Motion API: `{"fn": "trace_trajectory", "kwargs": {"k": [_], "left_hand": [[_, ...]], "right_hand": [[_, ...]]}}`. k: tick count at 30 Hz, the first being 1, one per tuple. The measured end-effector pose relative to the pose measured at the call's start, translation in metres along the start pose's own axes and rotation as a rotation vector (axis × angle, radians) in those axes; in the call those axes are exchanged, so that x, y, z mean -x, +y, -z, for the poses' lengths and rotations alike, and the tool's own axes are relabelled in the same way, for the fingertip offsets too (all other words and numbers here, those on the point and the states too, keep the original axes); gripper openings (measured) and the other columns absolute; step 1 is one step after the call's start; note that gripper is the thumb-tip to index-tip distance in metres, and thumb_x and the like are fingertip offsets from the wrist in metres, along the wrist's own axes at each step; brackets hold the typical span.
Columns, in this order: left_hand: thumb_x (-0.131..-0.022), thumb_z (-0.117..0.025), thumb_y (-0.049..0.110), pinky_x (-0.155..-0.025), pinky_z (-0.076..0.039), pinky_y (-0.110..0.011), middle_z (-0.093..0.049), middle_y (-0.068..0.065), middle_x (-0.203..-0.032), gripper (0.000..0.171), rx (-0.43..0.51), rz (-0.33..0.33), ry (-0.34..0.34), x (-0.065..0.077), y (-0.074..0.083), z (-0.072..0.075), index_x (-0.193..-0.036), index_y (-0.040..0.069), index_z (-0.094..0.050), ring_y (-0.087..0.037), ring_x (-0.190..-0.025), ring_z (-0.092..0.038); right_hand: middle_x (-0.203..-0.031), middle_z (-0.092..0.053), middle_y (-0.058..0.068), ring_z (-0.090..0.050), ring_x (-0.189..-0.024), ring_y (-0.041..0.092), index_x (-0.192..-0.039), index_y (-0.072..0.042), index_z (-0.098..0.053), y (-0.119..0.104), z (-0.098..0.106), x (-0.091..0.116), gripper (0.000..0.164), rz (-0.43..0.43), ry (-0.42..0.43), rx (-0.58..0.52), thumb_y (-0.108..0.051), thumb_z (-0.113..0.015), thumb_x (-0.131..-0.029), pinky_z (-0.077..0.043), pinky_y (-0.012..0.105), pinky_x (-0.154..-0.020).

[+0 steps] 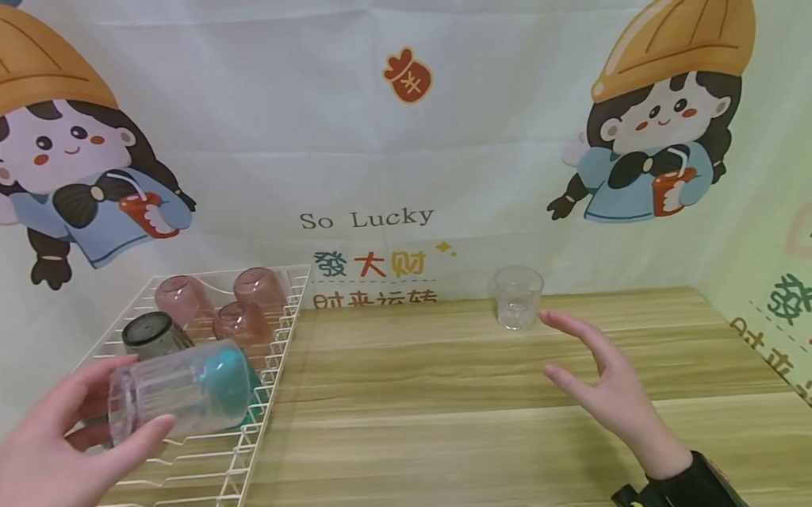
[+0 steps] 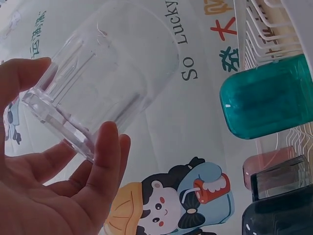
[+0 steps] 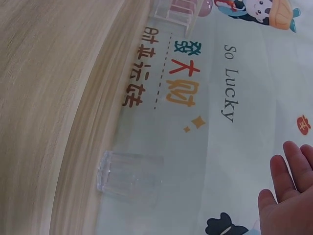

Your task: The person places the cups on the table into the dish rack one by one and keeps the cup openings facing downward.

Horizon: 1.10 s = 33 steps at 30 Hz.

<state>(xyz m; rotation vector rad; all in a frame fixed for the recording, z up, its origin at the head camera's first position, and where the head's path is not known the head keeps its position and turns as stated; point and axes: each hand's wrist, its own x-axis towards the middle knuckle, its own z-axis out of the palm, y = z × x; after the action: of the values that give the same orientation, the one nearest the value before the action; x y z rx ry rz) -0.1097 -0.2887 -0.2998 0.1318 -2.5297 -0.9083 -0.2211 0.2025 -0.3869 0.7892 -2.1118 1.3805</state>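
My left hand grips a clear plastic-looking cup by its thick base end, thumb on one side and fingers on the other. The cup lies on its side in the air above the white wire rack, its mouth pointing right. Behind it, a teal cup on the rack shows partly through its wall. My right hand hovers over the table with thumb and fingers spread, holding nothing. A second clear cup stands upright at the table's back edge, just beyond the right fingertips and apart from them.
Several cups sit upside down on the rack, among them a dark grey cup and pink cups. A wood-grain table lies right of the rack. A printed cloth hangs behind and at the sides.
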Motion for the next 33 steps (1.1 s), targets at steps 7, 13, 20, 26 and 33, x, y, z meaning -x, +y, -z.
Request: {"fn": "trace_trajectory", "kwargs": {"k": [7,13,20,26,33], "left_hand": [[-0.074,-0.079,0.038,-0.053,-0.046,-0.011,-0.057,-0.009,-0.112,0.076,-0.083,0.034,-0.053,-0.004,-0.01,0.0,-0.138,0.015,-0.044,0.013,-0.067,-0.054],[-0.078,-0.074,0.045,-0.052,-0.047,-0.018,-0.054,-0.023,-0.118,0.08,-0.135,0.085,-0.149,-0.008,-0.018,0.003,-0.14,0.008,-0.038,-0.011,-0.072,-0.062],[-0.08,-0.071,0.045,-0.053,-0.045,-0.018,-0.054,-0.026,-0.115,0.081,-0.163,0.101,-0.191,-0.013,-0.032,0.009,-0.139,0.001,-0.036,-0.025,-0.084,-0.057],[-0.082,-0.067,0.049,-0.059,-0.052,-0.033,-0.043,-0.035,-0.123,0.09,-0.166,0.182,-0.268,-0.018,-0.043,0.015,-0.142,-0.004,-0.027,-0.045,-0.094,-0.053],[-0.083,-0.067,0.049,-0.06,-0.052,-0.039,-0.039,-0.039,-0.124,0.091,-0.179,0.213,-0.269,-0.021,-0.058,0.016,-0.142,-0.007,-0.026,-0.051,-0.098,-0.049]], "right_hand": [[-0.137,-0.052,0.011,-0.04,-0.128,-0.001,-0.137,-0.011,-0.048,0.002,0.001,-0.001,0.063,-0.053,-0.007,0.024,0.005,-0.068,-0.08,-0.025,0.011,-0.105],[-0.137,-0.052,0.011,-0.04,-0.128,-0.001,-0.137,-0.011,-0.048,0.007,0.002,-0.002,0.062,-0.068,-0.009,0.034,0.005,-0.068,-0.081,-0.024,0.011,-0.106],[-0.137,-0.052,0.01,-0.039,-0.128,-0.003,-0.137,-0.012,-0.048,0.01,0.004,-0.001,0.06,-0.092,-0.009,0.041,0.002,-0.068,-0.082,-0.024,0.01,-0.105],[-0.137,-0.053,0.009,-0.039,-0.127,-0.004,-0.136,-0.013,-0.049,0.013,0.005,-0.002,0.059,-0.098,-0.011,0.069,0.001,-0.069,-0.082,-0.025,0.01,-0.105],[-0.138,-0.052,0.005,-0.038,-0.127,-0.004,-0.137,-0.017,-0.048,0.017,0.01,-0.007,0.059,-0.117,-0.027,0.143,-0.004,-0.07,-0.083,-0.025,0.013,-0.104]]}}
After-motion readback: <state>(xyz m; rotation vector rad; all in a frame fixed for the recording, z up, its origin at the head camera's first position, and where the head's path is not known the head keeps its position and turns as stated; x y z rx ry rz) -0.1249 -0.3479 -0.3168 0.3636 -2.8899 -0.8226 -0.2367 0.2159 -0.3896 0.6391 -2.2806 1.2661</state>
